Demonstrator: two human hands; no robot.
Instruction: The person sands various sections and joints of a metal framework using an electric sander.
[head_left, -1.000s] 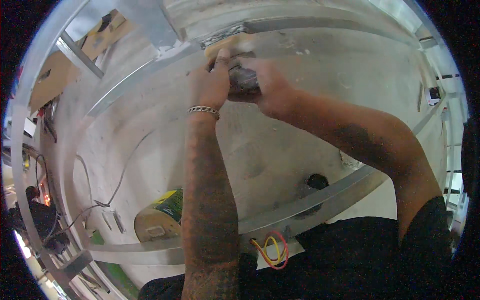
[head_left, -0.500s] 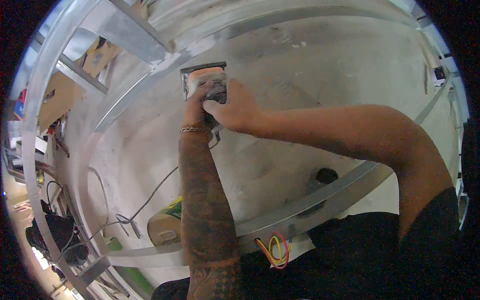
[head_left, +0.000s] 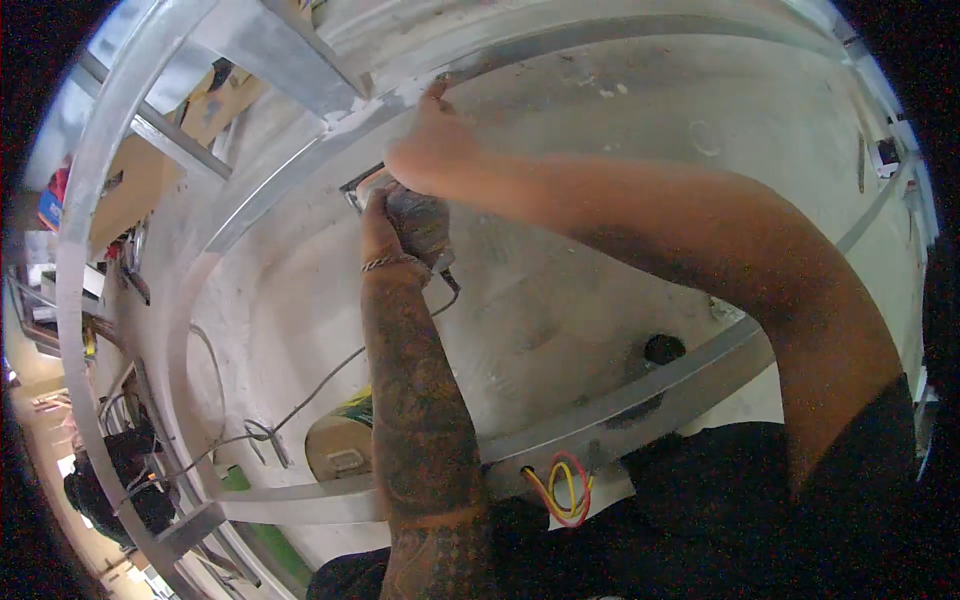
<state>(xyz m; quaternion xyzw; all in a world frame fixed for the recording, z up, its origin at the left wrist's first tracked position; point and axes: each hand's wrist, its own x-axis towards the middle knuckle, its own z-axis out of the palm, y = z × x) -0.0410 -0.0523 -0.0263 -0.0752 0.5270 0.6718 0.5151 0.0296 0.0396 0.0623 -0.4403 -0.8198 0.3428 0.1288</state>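
Observation:
An electric sander (head_left: 420, 222) with a dark, dusty body and a flat pad rests on the pale, smudged panel (head_left: 560, 290). My left hand (head_left: 378, 228) is closed around its side, a chain bracelet at the wrist. Above it, my right hand (head_left: 435, 145) is off the body of the sander and covers part of its front. One finger of that hand stretches up to the curved metal frame (head_left: 500, 50) along the panel's far edge. Its other fingers are partly hidden. A grey cord (head_left: 325, 380) trails from the sander's rear to the lower left.
A curved metal bar (head_left: 640, 400) crosses nearest my body, with a loop of red and yellow wires (head_left: 570, 490) hanging there. Beside my left forearm lies a tan can (head_left: 338, 448). A black round spot (head_left: 664, 349) sits near the bar. Cardboard (head_left: 140, 190) stands far left.
My right hand has left the sander and moved up to the far frame, one finger extended. The sander has turned and shifted slightly nearer, still in my left hand.

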